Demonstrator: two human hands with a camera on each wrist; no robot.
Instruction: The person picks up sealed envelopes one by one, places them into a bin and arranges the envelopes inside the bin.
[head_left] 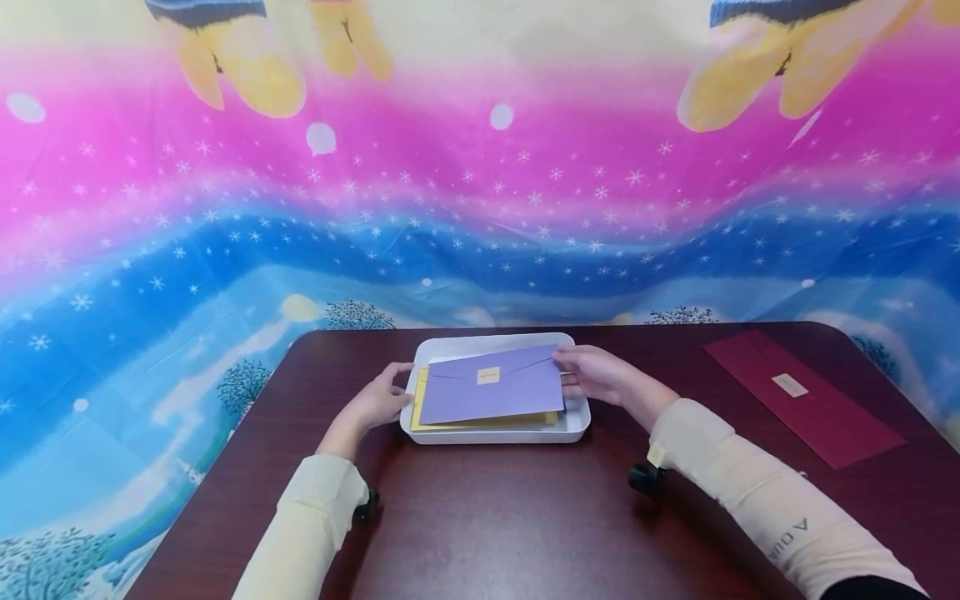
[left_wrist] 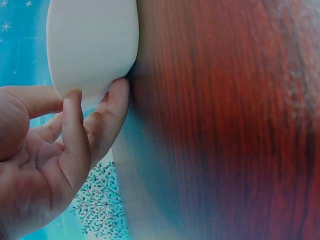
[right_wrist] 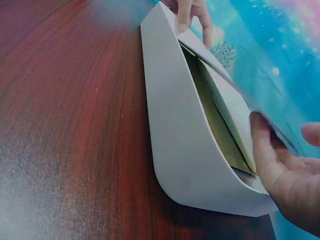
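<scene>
A white tray rests on the table with a purple envelope over a yellow one inside it. My left hand holds the tray's left end. In the left wrist view its fingers meet the tray's outer wall. At the other end, my right hand pinches the purple envelope's right edge, thumb above and fingers underneath. The right wrist view shows that envelope tilted, its right side raised above the yellow envelope. More stacked edges show beneath.
A dark red envelope with a pale label lies on the right of the brown table. Behind the table hangs a colourful printed cloth. Small black devices sit at both wrists.
</scene>
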